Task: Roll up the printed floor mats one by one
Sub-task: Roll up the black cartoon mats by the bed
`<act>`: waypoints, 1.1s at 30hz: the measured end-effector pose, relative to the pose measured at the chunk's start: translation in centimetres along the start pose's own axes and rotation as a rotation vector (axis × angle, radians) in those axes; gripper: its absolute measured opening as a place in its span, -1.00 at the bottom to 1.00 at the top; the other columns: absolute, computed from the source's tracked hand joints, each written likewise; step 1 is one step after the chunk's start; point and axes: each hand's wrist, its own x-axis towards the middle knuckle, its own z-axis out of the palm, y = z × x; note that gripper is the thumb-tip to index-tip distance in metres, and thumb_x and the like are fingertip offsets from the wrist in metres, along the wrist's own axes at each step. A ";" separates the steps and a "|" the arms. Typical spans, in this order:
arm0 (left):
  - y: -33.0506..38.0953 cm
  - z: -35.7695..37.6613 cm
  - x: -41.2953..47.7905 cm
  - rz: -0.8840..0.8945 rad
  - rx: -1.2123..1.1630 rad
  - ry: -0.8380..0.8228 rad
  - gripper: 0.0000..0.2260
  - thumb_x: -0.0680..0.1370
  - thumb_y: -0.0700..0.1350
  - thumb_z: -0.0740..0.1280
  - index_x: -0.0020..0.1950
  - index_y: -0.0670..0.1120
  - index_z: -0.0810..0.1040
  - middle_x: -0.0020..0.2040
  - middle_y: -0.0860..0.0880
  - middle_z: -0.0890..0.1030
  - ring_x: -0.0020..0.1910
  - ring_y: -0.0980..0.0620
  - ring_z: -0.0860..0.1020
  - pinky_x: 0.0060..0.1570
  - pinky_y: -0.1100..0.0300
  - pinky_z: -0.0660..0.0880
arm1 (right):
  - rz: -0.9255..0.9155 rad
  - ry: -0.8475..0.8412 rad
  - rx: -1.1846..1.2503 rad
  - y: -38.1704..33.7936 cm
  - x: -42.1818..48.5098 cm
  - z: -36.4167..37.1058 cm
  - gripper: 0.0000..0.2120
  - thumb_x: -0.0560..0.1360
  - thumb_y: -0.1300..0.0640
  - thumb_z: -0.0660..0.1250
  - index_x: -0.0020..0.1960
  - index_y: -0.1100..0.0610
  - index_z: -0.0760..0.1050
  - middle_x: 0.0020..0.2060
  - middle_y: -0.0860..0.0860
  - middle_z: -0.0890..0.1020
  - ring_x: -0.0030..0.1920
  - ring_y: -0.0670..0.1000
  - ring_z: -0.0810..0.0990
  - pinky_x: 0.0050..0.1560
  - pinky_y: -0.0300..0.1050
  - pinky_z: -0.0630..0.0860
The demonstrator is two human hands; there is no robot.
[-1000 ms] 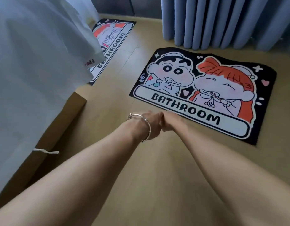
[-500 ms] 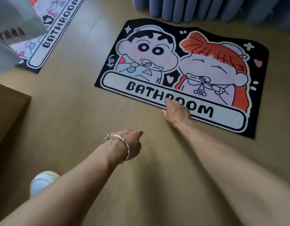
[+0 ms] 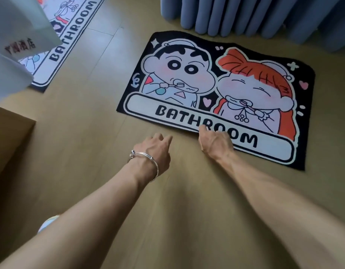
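A black-edged cartoon mat (image 3: 216, 90) printed with "BATHROOM" lies flat on the wooden floor ahead of me. My right hand (image 3: 214, 142) rests on its near edge, over the letters, with the fingers reaching onto the mat. My left hand (image 3: 155, 150), with a silver bangle on the wrist, hovers just short of the mat's near edge, fingers loosely extended and holding nothing. A second mat (image 3: 67, 39) of the same print lies flat at the upper left, partly hidden by white bedding.
White bedding (image 3: 16, 45) hangs over a wooden bed frame (image 3: 10, 144) on the left. Blue curtains (image 3: 264, 16) fall to the floor behind the near mat. A pale slipper toe (image 3: 46, 224) shows by my left forearm.
My view has dropped closer to the mat. The hands, together a second ago, have separated. The right went onto the mat's near edge and the left has moved forward toward that edge.
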 end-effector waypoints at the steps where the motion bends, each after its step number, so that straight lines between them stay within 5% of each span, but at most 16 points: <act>1: 0.1 0.2 0.5 -0.008 0.015 0.055 -0.58 0.58 -0.07 0.21 0.41 0.00 0.21 0.26 -0.06 0.39 0.18 -0.08 0.44 -0.02 0.07 0.49 | -0.021 -0.008 0.003 0.2 -0.8 0.4 -0.84 0.62 0.32 -0.03 0.06 0.20 0.30 -0.54 -0.07 0.34 -0.59 -0.09 0.28 -0.48 -0.15 0.33; 6: 1.6 1.7 2.8 -0.024 0.167 0.131 -0.58 0.52 0.02 0.29 0.31 -0.05 0.25 0.16 -0.08 0.41 0.09 -0.08 0.45 -0.10 0.09 0.39 | -0.079 0.050 0.086 2.7 -5.5 1.1 -0.80 0.39 0.41 0.36 -0.21 0.19 0.38 -0.68 -0.12 0.20 -0.71 -0.15 0.07 -0.64 -0.38 -0.02; 10: 2.1 3.3 4.0 0.004 0.438 -0.074 -0.72 0.56 0.02 0.23 0.23 -0.05 0.39 0.05 -0.05 0.55 0.01 -0.07 0.55 -0.01 0.05 0.46 | -0.004 -0.015 0.079 5.3 -8.5 1.5 -0.87 0.48 0.38 0.25 -0.11 0.17 0.37 -0.63 -0.07 0.33 -0.67 -0.07 0.24 -0.65 -0.21 0.24; 14: 3.9 4.5 3.7 0.185 0.616 -0.180 -0.72 0.55 0.06 0.08 -0.04 -0.03 0.53 -0.16 0.00 0.57 -0.24 0.00 0.51 -0.18 0.16 0.42 | 0.073 -0.062 0.101 7.4 -10.6 0.5 -0.91 0.55 0.31 0.19 0.01 0.17 0.33 -0.55 -0.07 0.28 -0.54 0.00 0.35 -0.44 -0.10 0.40; 17: 6.6 5.3 2.3 0.325 0.587 -0.197 -0.70 0.60 -0.03 0.05 -0.08 -0.04 0.55 -0.05 -0.04 0.64 -0.11 -0.03 0.60 -0.18 0.16 0.39 | 0.208 -0.107 0.125 8.5 -11.2 -0.4 -0.81 0.56 0.32 0.14 0.17 0.21 0.30 -0.41 -0.02 0.43 -0.33 0.05 0.52 -0.25 -0.07 0.47; 19: 9.0 5.5 1.4 0.331 0.488 -0.261 -0.72 0.60 -0.05 0.08 -0.02 -0.06 0.58 0.00 -0.06 0.64 -0.03 -0.06 0.61 -0.14 0.15 0.42 | 0.357 -0.150 0.199 8.9 -11.0 -0.8 -0.63 0.55 0.32 0.17 0.33 0.26 0.22 -0.09 0.09 0.56 0.01 0.10 0.56 0.08 -0.03 0.45; 20: 10.3 5.5 1.1 0.316 0.388 -0.298 -0.72 0.60 -0.04 0.09 0.01 -0.08 0.58 0.02 -0.08 0.63 0.00 -0.08 0.60 -0.13 0.15 0.42 | 0.432 -0.185 0.240 8.9 -10.9 -0.8 -0.50 0.54 0.31 0.18 0.43 0.28 0.13 0.17 0.19 0.52 0.23 0.14 0.47 0.28 0.01 0.35; 22: 13.2 5.4 0.7 0.271 0.156 -0.344 -0.70 0.60 0.01 0.11 0.06 -0.12 0.56 0.05 -0.13 0.61 0.02 -0.13 0.58 -0.12 0.14 0.42 | 0.534 -0.277 0.290 8.8 -10.4 -1.2 -0.32 0.55 0.26 0.16 0.54 0.26 -0.14 0.50 0.26 0.12 0.50 0.19 0.13 0.48 0.09 0.10; 28: 18.7 6.6 0.3 0.339 -0.237 -0.333 -0.74 0.60 -0.15 0.14 0.29 -0.11 0.41 0.15 -0.20 0.55 0.14 -0.22 0.53 -0.01 0.06 0.43 | 0.634 -0.228 0.302 10.0 -10.9 -1.7 -0.22 0.51 0.34 0.17 0.56 0.11 -0.21 0.50 0.26 -0.26 0.52 0.27 -0.15 0.49 0.19 -0.05; 30: 18.6 6.5 0.0 0.405 -0.337 -0.405 -0.68 0.62 -0.09 0.13 0.38 -0.07 0.36 0.22 -0.16 0.53 0.19 -0.18 0.49 0.08 0.11 0.40 | 0.569 -0.211 0.216 9.9 -11.8 -1.2 -0.29 0.51 0.32 0.17 0.55 0.12 -0.08 0.52 0.23 -0.11 0.51 0.25 0.00 0.46 0.15 0.06; 33: 15.8 6.7 0.1 0.521 -0.095 -0.355 -0.68 0.60 -0.11 0.16 0.36 -0.03 0.42 0.31 -0.04 0.46 0.28 -0.09 0.44 0.23 0.07 0.40 | 0.418 -0.341 0.226 8.4 -13.0 -0.6 -0.57 0.53 0.24 0.10 0.39 0.14 0.29 0.32 0.12 0.36 0.23 0.13 0.44 0.23 0.06 0.44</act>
